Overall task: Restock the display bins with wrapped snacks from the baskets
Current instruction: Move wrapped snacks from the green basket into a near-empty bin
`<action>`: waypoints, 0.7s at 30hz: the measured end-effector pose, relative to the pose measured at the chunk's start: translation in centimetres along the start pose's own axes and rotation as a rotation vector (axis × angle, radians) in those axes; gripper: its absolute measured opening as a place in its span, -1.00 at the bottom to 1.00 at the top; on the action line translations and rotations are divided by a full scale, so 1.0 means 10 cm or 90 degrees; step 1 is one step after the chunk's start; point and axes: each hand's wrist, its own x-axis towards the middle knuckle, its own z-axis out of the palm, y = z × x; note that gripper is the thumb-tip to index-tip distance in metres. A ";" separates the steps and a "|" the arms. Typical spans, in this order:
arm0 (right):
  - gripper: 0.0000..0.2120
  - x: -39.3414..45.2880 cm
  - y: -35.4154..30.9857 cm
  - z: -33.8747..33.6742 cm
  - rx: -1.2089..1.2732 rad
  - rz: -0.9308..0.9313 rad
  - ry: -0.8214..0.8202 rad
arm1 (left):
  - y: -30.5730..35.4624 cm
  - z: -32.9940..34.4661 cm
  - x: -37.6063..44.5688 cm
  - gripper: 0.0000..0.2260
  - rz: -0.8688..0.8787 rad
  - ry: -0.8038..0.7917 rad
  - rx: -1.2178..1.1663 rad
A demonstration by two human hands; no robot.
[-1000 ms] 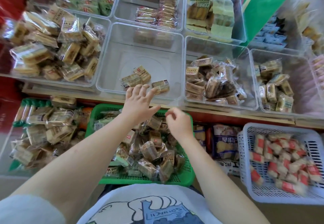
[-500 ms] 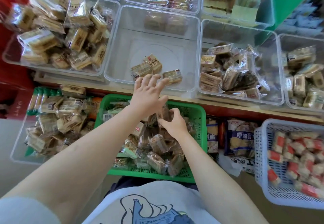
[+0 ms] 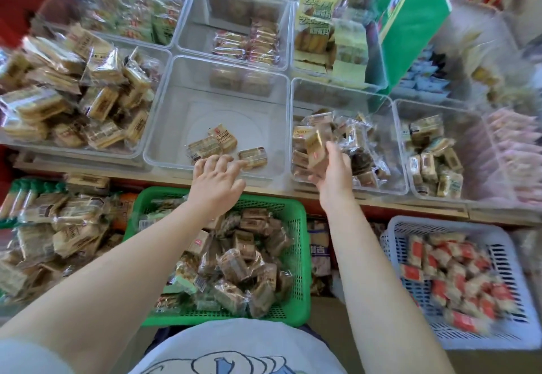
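Head view: we find the right hand (image 3: pixel 333 165) holding a wrapped snack (image 3: pixel 316 146), long axis tilted upright, directly over the right-centre bin (image 3: pixel 346 189). We judge the release lies straight below. Left hand (image 3: pixel 218 177), fingers relaxed, rests at the sparse centre bin (image 3: pixel 164 151) beyond the green basket (image 3: pixel 302 227).

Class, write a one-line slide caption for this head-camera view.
Right hand lifts a clear-wrapped brown snack above a clear plastic bin; left hand rests beside it.

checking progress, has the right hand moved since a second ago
Yes. The right hand went from over the green basket up and right to the bin, holding a snack.
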 end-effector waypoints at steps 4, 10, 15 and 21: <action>-0.62 0.63 -0.31 0.29 -0.484 -0.261 0.078 | 0.00 0.01 -0.01 -0.43 0.001 -0.005 0.009; -0.65 0.70 -0.12 0.34 -0.706 -0.311 0.020 | -0.02 0.02 0.01 -0.42 0.007 -0.004 0.019; -0.85 -0.21 0.47 0.15 -0.537 -0.453 0.031 | -0.01 0.02 0.01 -0.43 0.017 0.001 0.024; -0.62 -0.62 1.61 0.18 -0.780 0.030 -0.373 | -0.06 0.06 0.01 -0.43 0.035 0.018 0.052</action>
